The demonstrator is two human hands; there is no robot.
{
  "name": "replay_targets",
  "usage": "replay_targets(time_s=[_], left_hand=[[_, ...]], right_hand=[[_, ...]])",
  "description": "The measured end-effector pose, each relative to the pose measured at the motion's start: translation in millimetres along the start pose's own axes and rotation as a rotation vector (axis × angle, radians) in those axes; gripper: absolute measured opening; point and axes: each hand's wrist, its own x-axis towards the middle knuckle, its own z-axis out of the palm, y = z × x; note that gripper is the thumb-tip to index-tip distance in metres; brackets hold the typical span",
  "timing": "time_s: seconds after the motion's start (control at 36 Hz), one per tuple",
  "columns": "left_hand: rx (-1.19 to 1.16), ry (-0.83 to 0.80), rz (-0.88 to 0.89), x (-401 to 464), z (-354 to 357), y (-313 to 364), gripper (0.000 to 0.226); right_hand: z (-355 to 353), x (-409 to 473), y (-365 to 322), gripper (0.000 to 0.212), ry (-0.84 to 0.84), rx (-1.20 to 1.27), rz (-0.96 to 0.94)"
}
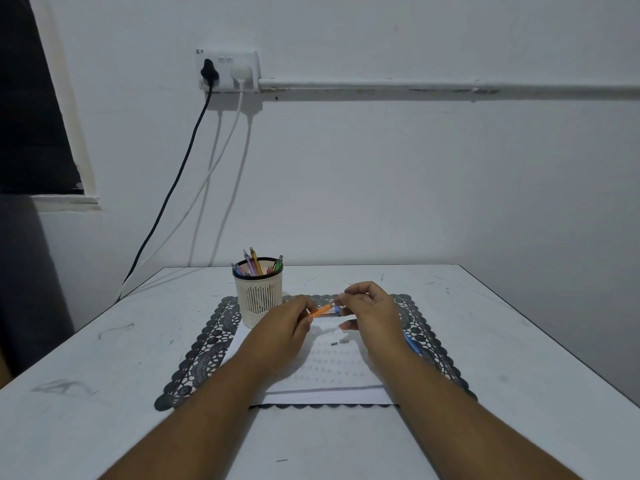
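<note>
Head view: logged both hands raised over the far edge of a paper sheet point(325, 372), meeting at one orange pen point(320, 310). Found left hand point(284, 327) curled round the pen's lower end, barrel slanting up and to the right. Found right hand point(372, 313) pinching the pen's blue end piece point(336, 309) between thumb and forefinger, other fingers loosely curled beneath. Saw the pen held in the air, clear of the sheet, just right of a cream pen holder point(258, 299). Counted several coloured pens point(254, 266) upright in the holder; exact number unclear. Noted the sheet lying on a black lace mat point(207, 348), holder standing at the mat's far left corner, all on a white scuffed table point(104, 375). Spotted two small dark bits point(339, 342) on the sheet below the hands; could not tell what. Spotted a blue pen point(414, 344) on the mat, partly hidden behind the right wrist.
</note>
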Motion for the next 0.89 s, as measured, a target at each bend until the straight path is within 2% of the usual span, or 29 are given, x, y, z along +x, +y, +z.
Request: replay_targets(time_s=[0.39,0.53,0.89], left_hand=[[-0.045,0.030,0.026,-1.2,0.9,-0.1,0.013],[-0.063,0.051,0.035,-0.5,1.2,0.1,0.016],[-0.135,0.093,-0.003,3.0,3.1,-4.2,0.018]], right_hand=[[0.0,0.5,1.6,0.008,-0.019,0.016,-0.013],[0.1,0.9,4.2,0.002,-0.046,-0.064,-0.046],[1.3,-5.5,2.7,0.011,-0.077,-0.303,-0.198]])
